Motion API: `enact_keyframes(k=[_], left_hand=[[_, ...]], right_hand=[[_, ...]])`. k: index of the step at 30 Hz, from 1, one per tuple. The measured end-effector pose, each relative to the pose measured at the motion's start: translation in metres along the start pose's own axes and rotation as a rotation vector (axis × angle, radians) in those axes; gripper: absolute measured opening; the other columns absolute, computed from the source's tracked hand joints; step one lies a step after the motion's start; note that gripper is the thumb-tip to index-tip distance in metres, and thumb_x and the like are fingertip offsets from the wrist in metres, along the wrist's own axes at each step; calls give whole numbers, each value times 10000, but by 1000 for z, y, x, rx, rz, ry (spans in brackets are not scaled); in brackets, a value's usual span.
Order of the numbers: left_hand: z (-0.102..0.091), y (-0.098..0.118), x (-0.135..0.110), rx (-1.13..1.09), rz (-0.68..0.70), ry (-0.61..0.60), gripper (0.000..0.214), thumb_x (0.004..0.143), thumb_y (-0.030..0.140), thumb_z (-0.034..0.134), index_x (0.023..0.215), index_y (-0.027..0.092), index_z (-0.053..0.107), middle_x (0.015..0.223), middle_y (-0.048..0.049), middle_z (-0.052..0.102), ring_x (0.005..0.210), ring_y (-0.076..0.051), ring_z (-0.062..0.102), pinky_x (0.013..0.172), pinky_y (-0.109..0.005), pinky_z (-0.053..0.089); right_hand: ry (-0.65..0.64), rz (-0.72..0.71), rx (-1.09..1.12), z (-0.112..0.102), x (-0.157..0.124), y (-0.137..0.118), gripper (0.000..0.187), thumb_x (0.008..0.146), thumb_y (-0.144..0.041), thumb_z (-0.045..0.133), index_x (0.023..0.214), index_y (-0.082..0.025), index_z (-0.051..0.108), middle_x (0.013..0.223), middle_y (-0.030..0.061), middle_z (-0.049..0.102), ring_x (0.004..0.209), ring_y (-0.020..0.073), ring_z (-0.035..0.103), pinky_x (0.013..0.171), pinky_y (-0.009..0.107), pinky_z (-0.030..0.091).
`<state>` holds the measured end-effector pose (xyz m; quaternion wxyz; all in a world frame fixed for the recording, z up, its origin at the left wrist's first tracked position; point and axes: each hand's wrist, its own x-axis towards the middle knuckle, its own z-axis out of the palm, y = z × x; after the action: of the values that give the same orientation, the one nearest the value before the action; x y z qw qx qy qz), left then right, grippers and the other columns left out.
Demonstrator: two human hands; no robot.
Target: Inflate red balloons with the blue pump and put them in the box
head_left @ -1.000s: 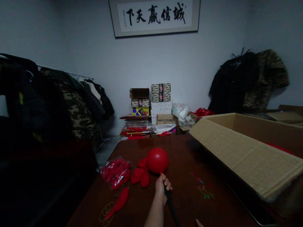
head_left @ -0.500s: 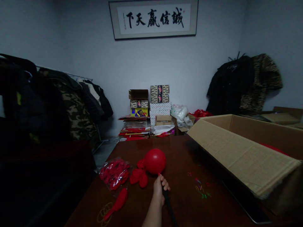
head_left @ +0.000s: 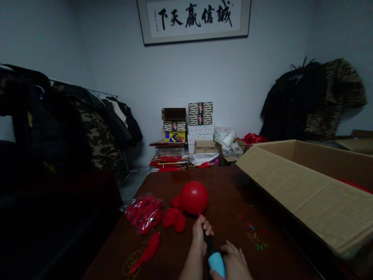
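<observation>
My left hand (head_left: pixel 200 236) is closed around the black nozzle end of a hand pump, pinching the neck of a partly inflated red balloon (head_left: pixel 194 197) just above it. Lower down, my right hand (head_left: pixel 234 262) grips the pump's light blue handle (head_left: pixel 217 263). Both hands are over the dark wooden table (head_left: pixel 221 186), near its front edge. The balloon sticks up from the nozzle, clear of the table.
Left of my hands lie several flat red balloons (head_left: pixel 174 217), a clear bag of red balloons (head_left: pixel 143 212), another limp balloon (head_left: pixel 147 251) and rubber bands (head_left: pixel 129 263). Coloured bands (head_left: pixel 255 235) lie to the right. A large open cardboard box (head_left: pixel 309 186) fills the right side.
My right hand has come into view and pushed the blue pump handle forward. The balloon is slightly fuller. My left hand stayed on the nozzle.
</observation>
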<state>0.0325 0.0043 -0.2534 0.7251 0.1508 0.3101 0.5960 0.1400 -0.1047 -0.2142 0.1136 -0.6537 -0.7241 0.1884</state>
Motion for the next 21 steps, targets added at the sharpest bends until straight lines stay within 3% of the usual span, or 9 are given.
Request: enact_keyframes(k=[3, 8, 14, 21], left_hand=[[0, 2, 3, 10, -14, 2, 387, 723, 435, 618, 622, 215, 316, 423, 108, 273, 312, -46, 247, 403, -221, 212], [2, 3, 2, 38, -30, -41, 385, 730, 448, 604, 616, 215, 321, 412, 105, 279, 309, -50, 245, 400, -225, 202], [5, 3, -2, 25, -18, -37, 380, 716, 439, 614, 614, 212, 327, 404, 109, 285, 307, -44, 245, 399, -224, 210], [4, 2, -5, 27, -50, -47, 353, 729, 401, 598, 615, 211, 324, 402, 109, 295, 305, -46, 257, 404, -222, 212]], right_hand=[[8, 1, 21, -9, 10, -10, 516, 680, -440, 492, 1067, -132, 637, 1256, 142, 553, 1311, 333, 323, 1087, 529, 163], [-15, 35, -26, -3, 7, -11, 526, 731, -459, 441, 1093, -125, 626, 1261, 145, 548, 1304, 333, 329, 1080, 538, 168], [37, 54, -110, -4, -11, -18, 575, 656, -567, 555, 1040, -152, 661, 1266, 145, 548, 1317, 353, 297, 1096, 550, 100], [50, 24, -159, 15, -40, 1, 430, 714, -443, 538, 953, -118, 690, 1231, 170, 578, 1311, 337, 328, 1102, 539, 132]])
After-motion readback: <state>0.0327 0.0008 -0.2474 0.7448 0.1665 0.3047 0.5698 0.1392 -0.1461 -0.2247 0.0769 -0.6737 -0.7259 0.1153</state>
